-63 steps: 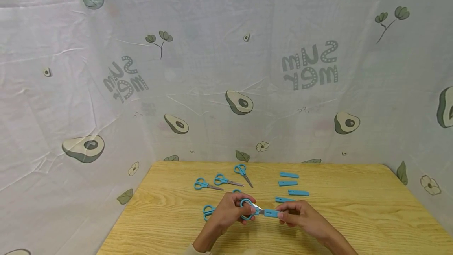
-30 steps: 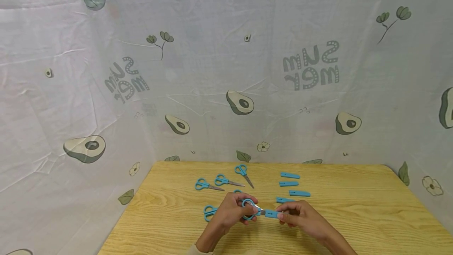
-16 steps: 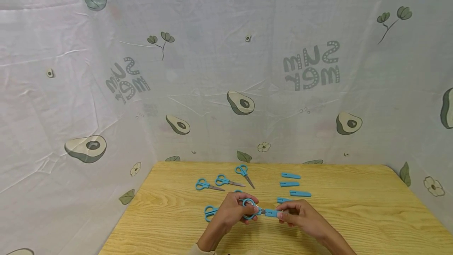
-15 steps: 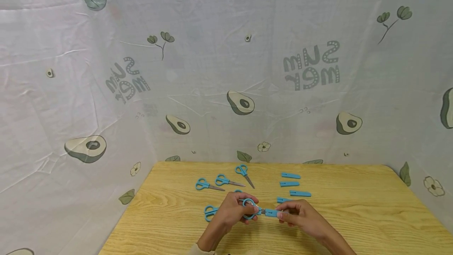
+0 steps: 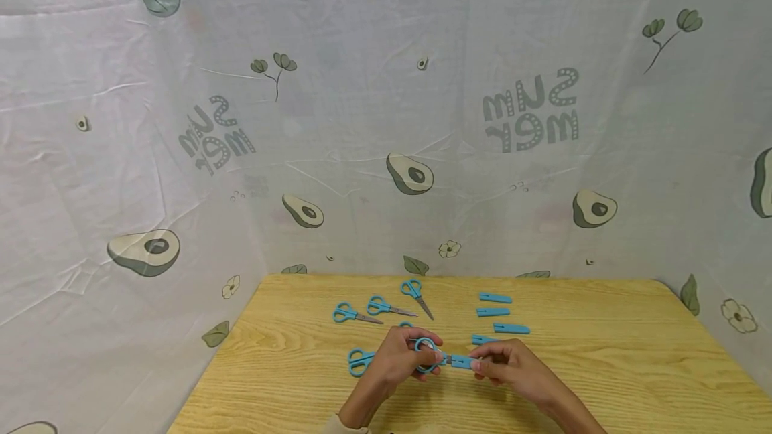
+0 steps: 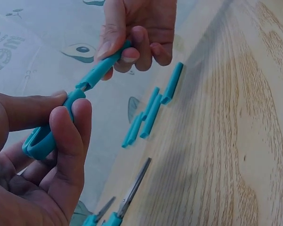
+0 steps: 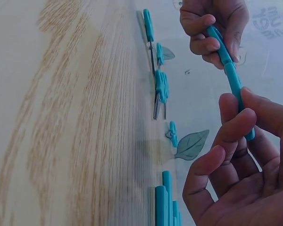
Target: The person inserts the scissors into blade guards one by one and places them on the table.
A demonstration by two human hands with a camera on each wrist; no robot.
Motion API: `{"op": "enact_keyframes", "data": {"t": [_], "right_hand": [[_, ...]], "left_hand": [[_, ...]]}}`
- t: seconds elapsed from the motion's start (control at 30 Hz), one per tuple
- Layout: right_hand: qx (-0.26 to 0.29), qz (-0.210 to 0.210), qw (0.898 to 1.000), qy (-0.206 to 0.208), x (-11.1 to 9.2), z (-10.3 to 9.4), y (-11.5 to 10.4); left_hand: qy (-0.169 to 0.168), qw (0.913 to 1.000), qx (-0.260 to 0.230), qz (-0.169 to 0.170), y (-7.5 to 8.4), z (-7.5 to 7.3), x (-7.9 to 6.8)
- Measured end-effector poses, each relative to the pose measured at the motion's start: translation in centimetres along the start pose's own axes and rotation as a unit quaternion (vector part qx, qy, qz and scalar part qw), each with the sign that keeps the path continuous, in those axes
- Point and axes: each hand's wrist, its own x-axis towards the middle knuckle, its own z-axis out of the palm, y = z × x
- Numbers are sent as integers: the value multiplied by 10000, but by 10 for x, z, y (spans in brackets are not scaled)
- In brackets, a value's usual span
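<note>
My left hand pinches a pair of scissors by its blue handles, thumb on one side and fingers on the other. A blue blade cover sits over most of the blades, its mouth close to the handles. At the cover's far end, the thumb and fingertips of my right hand grip it. Only a short strip of metal shows between cover and handles in the head view. Both wrist views show the scissors and cover in one line, held above the table.
Several more blue-handled scissors lie bare-bladed on the left, one of them at the back left and another beside my left wrist. Several loose blade covers lie behind my right hand on the wooden table. A patterned sheet hangs behind.
The gap between the cover and the scissors' handles has narrowed, as my left hand has shifted slightly right toward my right hand. Both grips are the same; the loose things lie where they were.
</note>
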Motion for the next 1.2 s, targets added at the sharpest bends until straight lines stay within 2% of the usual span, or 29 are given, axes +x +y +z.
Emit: {"op": "enact_keyframes", "data": {"t": [0.33, 0.67, 1.03, 1.2], "right_hand": [[-99, 63, 9998, 144, 3, 3, -1], [38, 213, 9997, 77, 4, 1, -2], [-21, 148, 9997, 184, 2, 2, -6], [72, 181, 9997, 168, 3, 2, -4]], "left_hand": [[85, 9999, -17, -125, 1, 1, 0], [120, 9999, 17, 2, 2, 4, 0], [238, 9993, -9, -300, 3, 8, 2], [230, 9994, 38, -249, 4, 9, 2]]}}
